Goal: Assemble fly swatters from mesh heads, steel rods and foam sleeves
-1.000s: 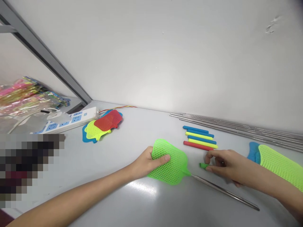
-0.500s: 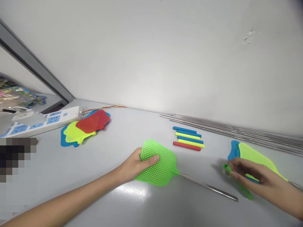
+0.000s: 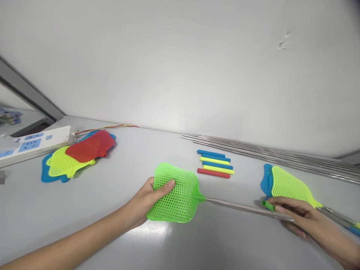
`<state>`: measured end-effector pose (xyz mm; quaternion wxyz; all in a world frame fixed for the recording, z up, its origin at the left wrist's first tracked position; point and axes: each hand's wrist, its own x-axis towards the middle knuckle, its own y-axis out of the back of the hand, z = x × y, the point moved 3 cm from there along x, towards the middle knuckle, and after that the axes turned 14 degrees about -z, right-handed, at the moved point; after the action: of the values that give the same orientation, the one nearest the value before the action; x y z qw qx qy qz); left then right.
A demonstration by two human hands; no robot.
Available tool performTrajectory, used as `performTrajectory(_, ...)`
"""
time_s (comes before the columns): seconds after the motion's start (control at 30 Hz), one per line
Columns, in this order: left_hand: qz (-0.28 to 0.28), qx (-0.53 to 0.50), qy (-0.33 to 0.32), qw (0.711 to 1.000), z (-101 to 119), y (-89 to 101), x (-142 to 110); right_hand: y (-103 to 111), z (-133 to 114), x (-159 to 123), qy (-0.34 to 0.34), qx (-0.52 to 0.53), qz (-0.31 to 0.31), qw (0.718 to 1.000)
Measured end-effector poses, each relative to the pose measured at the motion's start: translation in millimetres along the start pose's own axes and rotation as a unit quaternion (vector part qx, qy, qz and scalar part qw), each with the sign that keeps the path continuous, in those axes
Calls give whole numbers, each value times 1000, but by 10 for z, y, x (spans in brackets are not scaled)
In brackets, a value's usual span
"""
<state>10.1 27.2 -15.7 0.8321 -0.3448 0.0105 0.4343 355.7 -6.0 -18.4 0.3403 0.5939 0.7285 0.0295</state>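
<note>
My left hand (image 3: 153,195) grips the left edge of a green mesh fly-swatter head (image 3: 174,193), thumb on top. A thin metal rod (image 3: 236,206) runs from that head to the right, lifted a little off the table. My right hand (image 3: 295,217) is closed on a green handle sleeve (image 3: 268,205) at the rod's far end. The sleeve's open end meets the rod tip; how far the rod sits inside is hidden by my fingers.
Several coloured handle sleeves (image 3: 215,167) lie in a row behind the rod. Metal rods (image 3: 270,153) lie along the wall. Finished yellow and blue swatters (image 3: 287,183) lie at right. Loose red, yellow and blue heads (image 3: 75,155) and a power strip (image 3: 33,144) are at left.
My right hand carried the green sleeve from beside the swatter head to the rod's far end. The left hand lifted and turned the head slightly. The view swung right.
</note>
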Motion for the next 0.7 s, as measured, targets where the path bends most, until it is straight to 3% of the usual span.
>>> performTrajectory(0.1,19,-12,7,1000,11,-16,-2,-79,-47,-2,-18,90,-37,995)
performTrajectory(0.37,94,-51,18,994,33,-47,-32,-71,-158,-13,37,295,38,954)
performTrajectory(0.6,186,-95,49,977,67,-17,-44,0,-176,111,45,469,92,877)
performTrajectory(0.7,201,-87,35,975,62,34,-26,-58,-322,267,90,564,84,817)
